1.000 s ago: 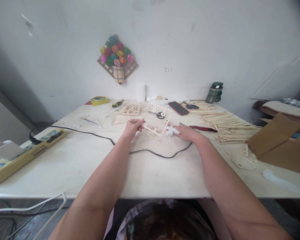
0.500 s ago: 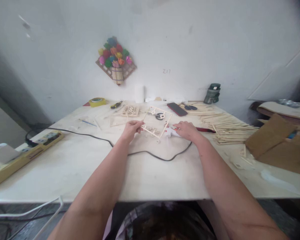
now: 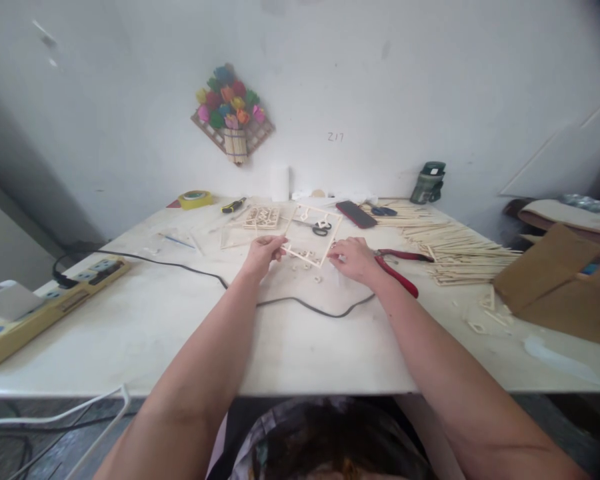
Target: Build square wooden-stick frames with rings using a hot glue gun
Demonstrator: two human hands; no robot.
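My left hand point(image 3: 265, 255) pinches the near left corner of a square frame of thin wooden sticks point(image 3: 301, 257), which has small wooden squares fixed along its sides. At its right side, the curled fingertips of my right hand point(image 3: 353, 258) close on the stick edge. Beneath that hand lies a white tool, mostly hidden and blurred. Several small wooden pieces point(image 3: 317, 280) are scattered under the frame. Black-handled scissors point(image 3: 322, 229) show through the frame's far part. Red-handled pliers point(image 3: 397, 273) rest just right of my right hand.
A black cord point(image 3: 300, 303) crosses the table from a power strip point(image 3: 75, 293). Loose wooden sticks point(image 3: 465, 257) and a cardboard box point(image 3: 555, 287) occupy the right. Farther back are a phone point(image 3: 355, 214), yellow tape point(image 3: 195, 199), a utility knife point(image 3: 233, 205) and a patterned wooden panel point(image 3: 261, 217).
My right hand has moved left from over the white tool to the frame's right side, uncovering more of the red pliers. My left hand keeps its hold on the frame.
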